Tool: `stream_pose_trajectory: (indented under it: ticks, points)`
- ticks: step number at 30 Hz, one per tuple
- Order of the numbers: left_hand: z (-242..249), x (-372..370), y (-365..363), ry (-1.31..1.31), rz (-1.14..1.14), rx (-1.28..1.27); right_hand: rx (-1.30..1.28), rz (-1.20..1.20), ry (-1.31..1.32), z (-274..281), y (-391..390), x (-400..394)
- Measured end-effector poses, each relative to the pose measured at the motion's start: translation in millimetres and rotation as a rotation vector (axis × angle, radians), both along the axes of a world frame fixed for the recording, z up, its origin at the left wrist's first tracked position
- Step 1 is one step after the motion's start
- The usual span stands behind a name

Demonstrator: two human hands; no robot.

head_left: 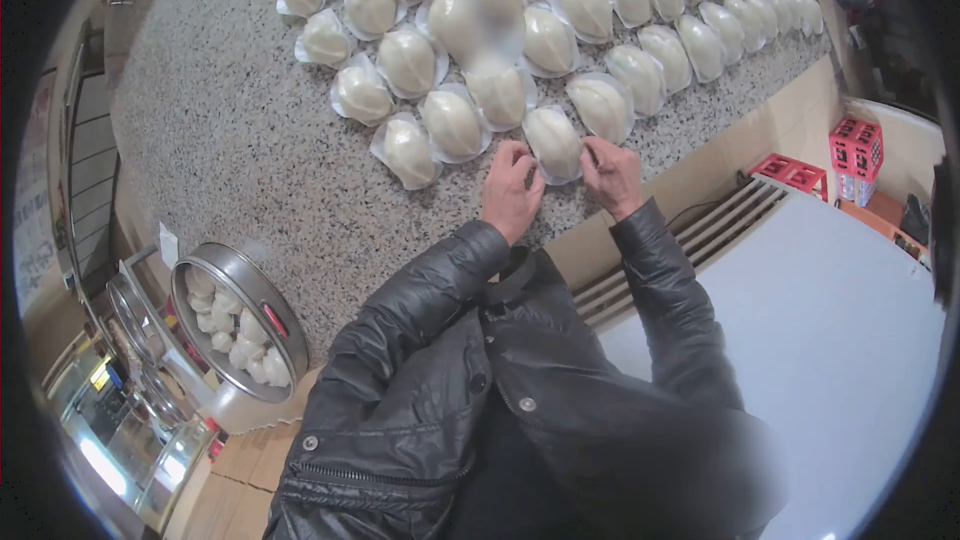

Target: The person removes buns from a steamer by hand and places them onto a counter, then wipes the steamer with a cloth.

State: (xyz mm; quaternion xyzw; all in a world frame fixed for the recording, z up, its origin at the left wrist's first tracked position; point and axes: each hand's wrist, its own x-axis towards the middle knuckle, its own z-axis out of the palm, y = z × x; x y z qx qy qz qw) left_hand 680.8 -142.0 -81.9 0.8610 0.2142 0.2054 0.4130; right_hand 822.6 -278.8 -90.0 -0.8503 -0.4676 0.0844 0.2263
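Note:
Between my two hands sits a pale, oval dough bun (552, 143) on a square of thin white paper, at the near edge of the rows. My left hand (513, 190) is at its left side, fingers curled and pinched at the paper's edge. On the other side my right hand (612, 175) pinches the paper close to the bun. The fingertips are partly hidden against the bun. Several more buns on paper stand around it, among them one bun (601, 106) just beyond my right hand and another bun (408, 152) to the left.
The speckled stone counter (240, 140) carries rows of buns running to the far right. A round metal steamer (290, 340) with smaller white buns is at lower left. A white freezer lid (800, 330) lies right of the counter. Red crates (856, 147) stand farther right.

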Motion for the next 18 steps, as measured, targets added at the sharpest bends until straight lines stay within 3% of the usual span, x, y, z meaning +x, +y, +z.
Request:
stream_pose_trajectory:
  ticks: [11, 18]
  points:
    - [-0.6, 16.4, -6.4, 0.108, -0.045, -0.136, 0.017, -0.239, -0.099, -13.6, -1.5, -1.6]
    - [-6.9, 9.1, -6.5, 0.115, -0.007, -0.203, 0.033, -0.243, -0.113, -11.3, 3.0, -7.8]
